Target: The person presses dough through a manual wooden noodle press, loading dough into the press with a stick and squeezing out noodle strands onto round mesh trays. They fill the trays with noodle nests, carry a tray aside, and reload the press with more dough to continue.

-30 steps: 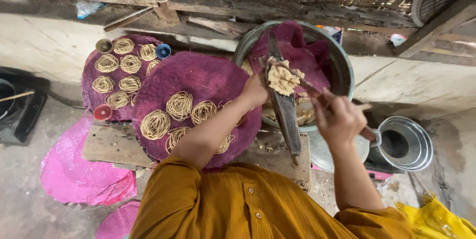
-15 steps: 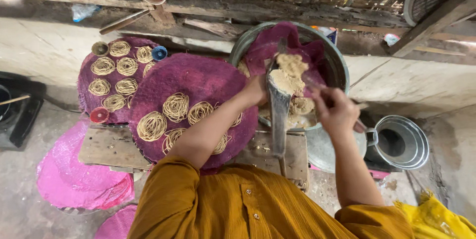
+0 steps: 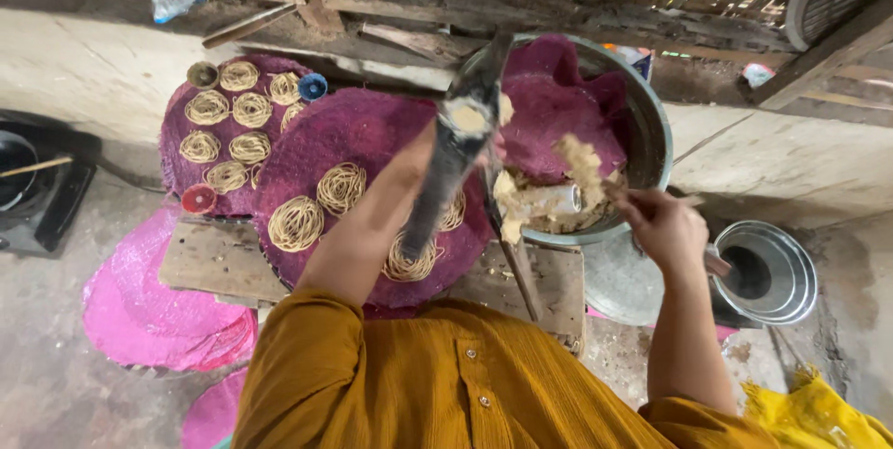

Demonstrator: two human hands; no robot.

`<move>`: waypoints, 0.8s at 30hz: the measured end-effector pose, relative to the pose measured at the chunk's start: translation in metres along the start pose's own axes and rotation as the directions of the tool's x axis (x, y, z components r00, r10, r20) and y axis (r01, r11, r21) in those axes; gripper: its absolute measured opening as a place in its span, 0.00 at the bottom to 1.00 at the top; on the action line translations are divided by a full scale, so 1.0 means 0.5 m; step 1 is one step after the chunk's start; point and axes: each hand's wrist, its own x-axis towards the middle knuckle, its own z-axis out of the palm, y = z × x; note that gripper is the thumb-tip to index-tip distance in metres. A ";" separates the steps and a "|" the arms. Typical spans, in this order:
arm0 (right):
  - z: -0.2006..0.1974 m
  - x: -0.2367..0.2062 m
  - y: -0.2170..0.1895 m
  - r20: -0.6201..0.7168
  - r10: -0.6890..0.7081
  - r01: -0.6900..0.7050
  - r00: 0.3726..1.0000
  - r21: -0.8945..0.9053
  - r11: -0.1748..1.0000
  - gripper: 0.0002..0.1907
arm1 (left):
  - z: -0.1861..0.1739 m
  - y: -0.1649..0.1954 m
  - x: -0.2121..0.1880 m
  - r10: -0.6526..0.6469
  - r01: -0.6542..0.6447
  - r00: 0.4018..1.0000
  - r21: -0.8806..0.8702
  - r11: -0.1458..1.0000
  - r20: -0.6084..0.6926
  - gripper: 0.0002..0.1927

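Note:
My left hand (image 3: pixel 420 153) grips a long dark metal noodle press (image 3: pixel 453 156), held tilted up towards me, its open top smeared with pale dough. The press hides most of that hand. My right hand (image 3: pixel 666 227) holds a spoon handle, and a lump of dough (image 3: pixel 581 162) sits on the spoon's tip above the big metal bowl (image 3: pixel 653 129). Inside the bowl lie a purple cloth (image 3: pixel 558 105), more dough and a shiny metal cylinder (image 3: pixel 551 200).
Two round purple mats (image 3: pixel 358 137) carry several coiled noodle nests (image 3: pixel 296 223) on a wooden board (image 3: pixel 200 258). Pink mats (image 3: pixel 139 309) lie on the floor at left, next to a black stove (image 3: pixel 42 193). A steel pot (image 3: pixel 767 272) stands at right.
The press has swung up and left, closer to me, away from the bowl. My right hand has dropped lower and lifted a spoonful of dough.

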 end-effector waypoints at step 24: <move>0.097 -0.091 -0.165 0.218 -0.702 -0.706 0.678 0.462 -0.538 0.32 | 0.094 0.086 -0.069 0.026 0.016 0.998 0.658 0.753 -0.053 0.28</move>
